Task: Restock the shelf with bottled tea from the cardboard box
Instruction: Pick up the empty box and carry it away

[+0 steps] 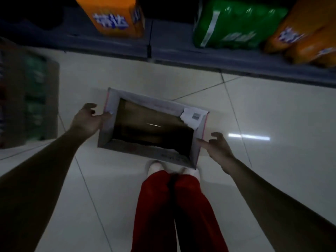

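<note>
A cardboard box with a torn-open top is in the middle of the view, over the white tiled floor. Its inside looks dark and I see no bottles in it. My left hand presses against the box's left end with the thumb on the upper corner. My right hand touches the box's right end with its fingertips, the fingers spread. A white label sticks to the box's far right corner. No bottled tea shows anywhere in view.
The bottom shelf runs across the top, holding an orange drink pack, a green pack and more orange packs. A wrapped case of green bottles stands at the left. My red trousers and white shoes are below the box.
</note>
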### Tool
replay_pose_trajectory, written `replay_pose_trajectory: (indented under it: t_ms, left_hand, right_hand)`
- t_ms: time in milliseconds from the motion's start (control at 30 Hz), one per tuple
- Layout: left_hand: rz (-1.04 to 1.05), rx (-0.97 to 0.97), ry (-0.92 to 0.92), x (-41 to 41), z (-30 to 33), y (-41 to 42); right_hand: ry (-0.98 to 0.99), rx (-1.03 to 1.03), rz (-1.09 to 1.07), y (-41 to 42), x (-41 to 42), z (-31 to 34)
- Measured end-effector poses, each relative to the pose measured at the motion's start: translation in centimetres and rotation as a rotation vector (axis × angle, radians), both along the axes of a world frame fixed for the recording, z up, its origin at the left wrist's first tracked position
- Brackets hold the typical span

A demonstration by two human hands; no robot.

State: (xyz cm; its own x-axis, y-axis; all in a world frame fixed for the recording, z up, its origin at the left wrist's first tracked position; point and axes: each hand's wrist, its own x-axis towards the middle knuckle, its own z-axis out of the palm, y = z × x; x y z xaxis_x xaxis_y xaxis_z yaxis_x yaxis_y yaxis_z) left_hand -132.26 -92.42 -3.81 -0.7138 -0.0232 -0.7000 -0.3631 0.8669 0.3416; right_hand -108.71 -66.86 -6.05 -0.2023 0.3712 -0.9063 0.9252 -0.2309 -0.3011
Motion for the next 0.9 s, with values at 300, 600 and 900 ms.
replay_pose_trajectory:
  t_ms: [300,600,900]
  left_hand:
    - [0.114,0.165,-0.019,2.6,-8.8,-3.0]
    - [0.128,0.061,-0.011,5.4,0.4,-4.3]
    - [0.228,0.150,-0.016,9.4,21.9,-5.0]
  right_hand:
    - [0.088,0.059,0.042,-2.5,0.6,-8.7]
    - [-0.003,0.091,0.141,0.1,0.4,0.4]
    - [0.110,0.124,0.359,4.1,-3.4,24.3]
